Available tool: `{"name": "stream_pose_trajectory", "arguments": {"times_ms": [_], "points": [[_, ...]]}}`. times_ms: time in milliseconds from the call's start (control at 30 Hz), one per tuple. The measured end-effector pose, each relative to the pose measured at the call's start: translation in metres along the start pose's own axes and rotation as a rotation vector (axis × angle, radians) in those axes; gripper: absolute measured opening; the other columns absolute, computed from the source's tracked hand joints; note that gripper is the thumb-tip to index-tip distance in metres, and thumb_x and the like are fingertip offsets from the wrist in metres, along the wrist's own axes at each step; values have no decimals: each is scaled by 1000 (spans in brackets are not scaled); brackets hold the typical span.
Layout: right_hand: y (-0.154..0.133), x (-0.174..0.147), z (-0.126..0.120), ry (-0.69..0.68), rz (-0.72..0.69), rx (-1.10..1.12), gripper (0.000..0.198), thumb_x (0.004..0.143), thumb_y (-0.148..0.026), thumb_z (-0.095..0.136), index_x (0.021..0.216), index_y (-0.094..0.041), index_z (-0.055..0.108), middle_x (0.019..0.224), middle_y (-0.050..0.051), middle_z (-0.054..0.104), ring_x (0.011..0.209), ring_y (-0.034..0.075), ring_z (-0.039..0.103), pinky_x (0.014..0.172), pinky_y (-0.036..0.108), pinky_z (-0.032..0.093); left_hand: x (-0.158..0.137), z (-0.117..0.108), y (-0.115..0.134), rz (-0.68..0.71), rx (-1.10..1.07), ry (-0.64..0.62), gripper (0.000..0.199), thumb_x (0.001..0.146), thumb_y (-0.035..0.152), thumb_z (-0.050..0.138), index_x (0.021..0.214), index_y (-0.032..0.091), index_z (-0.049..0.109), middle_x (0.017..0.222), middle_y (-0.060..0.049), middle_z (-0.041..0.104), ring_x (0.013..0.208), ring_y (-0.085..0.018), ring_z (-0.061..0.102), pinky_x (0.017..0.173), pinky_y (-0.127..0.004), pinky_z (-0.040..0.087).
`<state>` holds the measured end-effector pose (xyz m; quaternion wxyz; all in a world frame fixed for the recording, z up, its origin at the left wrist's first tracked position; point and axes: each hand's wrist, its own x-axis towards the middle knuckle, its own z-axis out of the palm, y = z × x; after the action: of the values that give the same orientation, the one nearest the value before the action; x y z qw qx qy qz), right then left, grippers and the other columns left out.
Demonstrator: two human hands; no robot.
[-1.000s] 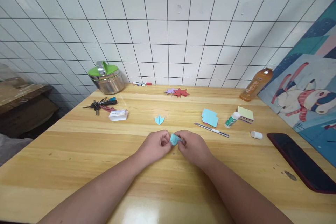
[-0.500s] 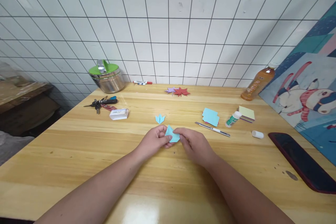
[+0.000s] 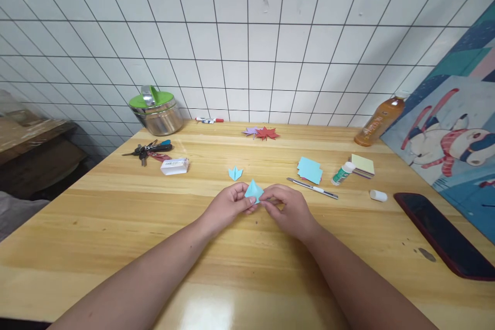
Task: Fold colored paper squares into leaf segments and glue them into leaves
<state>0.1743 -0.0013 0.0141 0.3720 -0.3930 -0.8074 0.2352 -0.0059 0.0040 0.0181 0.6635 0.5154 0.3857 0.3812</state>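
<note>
A small folded piece of light-blue paper [image 3: 253, 191] is held between my two hands above the wooden table. My left hand [image 3: 231, 202] pinches its lower left side, thumb on top and fingers behind. At the paper's right edge, the thumb and forefinger of my right hand [image 3: 285, 208] close on the corner. Just beyond my left hand lies a second light-blue folded piece [image 3: 235, 173] with pointed tips. Finished-looking paper leaves, one red [image 3: 267, 133] and one purple [image 3: 251, 131], overlap farther back.
Right of my hands lie a craft knife [image 3: 312, 188], blue paper squares [image 3: 310, 170], a glue stick [image 3: 342, 173], its cap [image 3: 378, 195], a paper pad [image 3: 362, 165] and a phone [image 3: 444, 234]. Leftward are a small box [image 3: 175, 166], keys [image 3: 147, 150] and a steel pot [image 3: 158, 118]. A bottle [image 3: 379, 121] stands at back.
The paper in my hands has changed from a wider shape with a right-hand flap to a narrower, kite-like one. My right hand has shifted slightly; the view has tilted a little.
</note>
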Motion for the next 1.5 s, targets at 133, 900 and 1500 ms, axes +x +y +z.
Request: {"name": "stream_pose_trajectory", "arguments": {"times_ms": [133, 900, 1500], "points": [[0, 0, 1, -1, -16, 27, 13, 79, -15, 53, 86, -22, 61, 86, 3, 64, 79, 13, 59, 69, 24, 48, 0, 1, -3, -26, -34, 47, 28, 67, 31, 71, 82, 13, 56, 70, -1, 62, 63, -10, 57, 63, -22, 44], [-1, -1, 5, 134, 49, -80, 26, 81, -17, 52, 106, -23, 57, 93, 3, 67, 84, 16, 61, 75, 29, 48, -1, 6, -5, 29, 122, 57, 32, 66, 30, 70, 92, 14, 60, 83, -4, 68, 77, -16, 62, 74, -27, 45], [3, 2, 9, 136, 169, 37, 4, 73, -17, 63, 73, -21, 64, 72, 1, 60, 64, 12, 55, 57, 23, 43, -1, 6, -13, 7, 203, 15, 22, 73, 32, 63, 86, 15, 62, 74, -3, 65, 70, -14, 59, 67, -26, 44]]}}
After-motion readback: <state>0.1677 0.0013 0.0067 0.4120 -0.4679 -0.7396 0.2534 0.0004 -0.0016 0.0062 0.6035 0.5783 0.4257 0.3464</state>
